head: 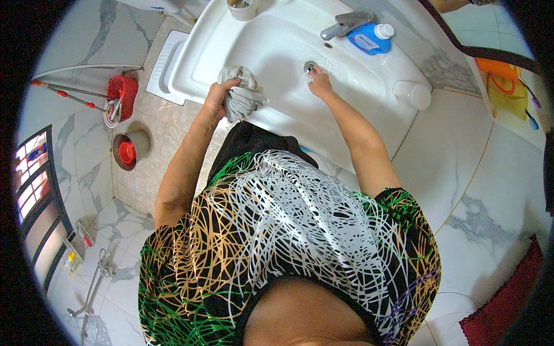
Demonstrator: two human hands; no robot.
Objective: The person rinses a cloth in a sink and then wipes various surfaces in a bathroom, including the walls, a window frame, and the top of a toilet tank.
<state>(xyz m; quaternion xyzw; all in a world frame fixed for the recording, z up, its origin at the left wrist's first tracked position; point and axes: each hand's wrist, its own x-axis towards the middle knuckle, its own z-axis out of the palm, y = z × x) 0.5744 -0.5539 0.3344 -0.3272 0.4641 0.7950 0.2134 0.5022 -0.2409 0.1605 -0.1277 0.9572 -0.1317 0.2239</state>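
Note:
My left hand [219, 97] grips a bunched grey cloth [242, 104] at the front edge of a white ceramic washbasin [277, 39]. Down in the bowl, my right hand [320, 83] has its fingers at the round metal drain stopper [309, 67]. Whether they grip the stopper or only touch it is hard to see. Some water shows around the drain. Behind the bowl stands a chrome faucet [348, 25], with a blue bottle with a white cap [370, 39] beside it.
On the basin's right corner is a white container [413, 95]. A cup [242, 8] stands at the back left. The floor at left holds a red mop bucket [123, 97], a mop [71, 94] and a metal bucket [143, 145]. A squat toilet [166, 69] lies beyond the basin.

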